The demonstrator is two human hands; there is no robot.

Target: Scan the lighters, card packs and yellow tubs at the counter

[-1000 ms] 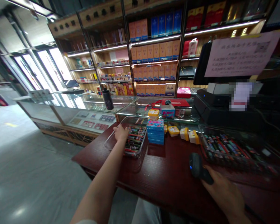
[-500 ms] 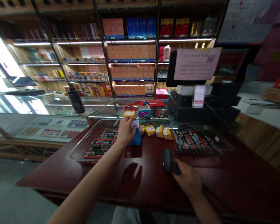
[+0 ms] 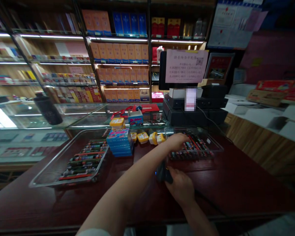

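Note:
My left hand (image 3: pixel 178 142) reaches across to the right over a clear plastic tray (image 3: pixel 218 147) of thin, dark wrapped sticks (image 3: pixel 199 141). Its visible fingers stretch out over the sticks, the rest partly hidden. Below that forearm, my right hand (image 3: pixel 182 186) is closed on a black barcode scanner (image 3: pixel 163 173) with a blue light. A yellow-lidded tub (image 3: pixel 117 123) rests on top of a stack of blue flat boxes (image 3: pixel 120 143). Several more yellow and white tubs (image 3: pixel 143 137) stand in a row between the stack and the right tray.
Another clear tray (image 3: pixel 43 172) of sticks lies at left on the dark red desk (image 3: pixel 108 196). A small blue box (image 3: pixel 135 118) sits on the glass counter behind. A screen with a pink notice (image 3: pixel 185 67) stands above black machines (image 3: pixel 194 114). A black cylinder (image 3: pixel 48 109) is at far left.
My left hand has left the yellow tub on the blue stack and swung right to the other tray. My right hand still grips the scanner. The view has turned right.

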